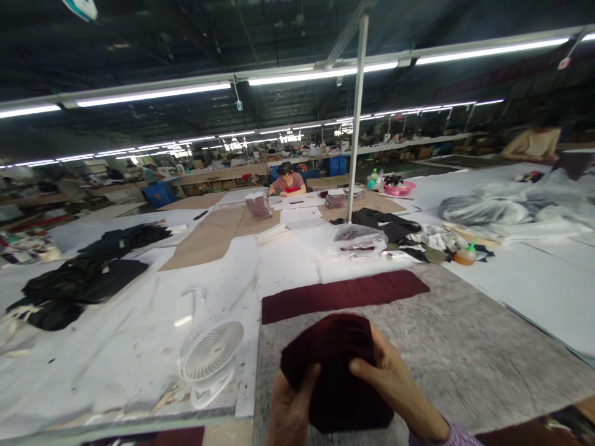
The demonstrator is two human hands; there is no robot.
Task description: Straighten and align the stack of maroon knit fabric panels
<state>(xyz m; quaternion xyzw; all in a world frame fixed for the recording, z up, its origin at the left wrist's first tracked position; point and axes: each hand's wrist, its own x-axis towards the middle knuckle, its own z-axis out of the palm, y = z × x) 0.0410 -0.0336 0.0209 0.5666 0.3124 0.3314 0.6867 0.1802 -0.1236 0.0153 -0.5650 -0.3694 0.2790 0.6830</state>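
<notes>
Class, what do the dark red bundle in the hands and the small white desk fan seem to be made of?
Dark red bundle, held by left hand and right hand: likely fabric, matte, soft folds. Small white desk fan: apparently plastic, smooth, faintly glossy slatted grille.

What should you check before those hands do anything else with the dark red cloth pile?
1. Both hands on the pile: ok. The left hand and right hand grip the dark red stack.
2. Stack held together: ok, it looks bunched, not spilling.
3. Row of dark red pieces lying flat on the grey mat: ok.
4. White fan apart from the stack: ok.
5. Fan running: cannot tell.
</notes>
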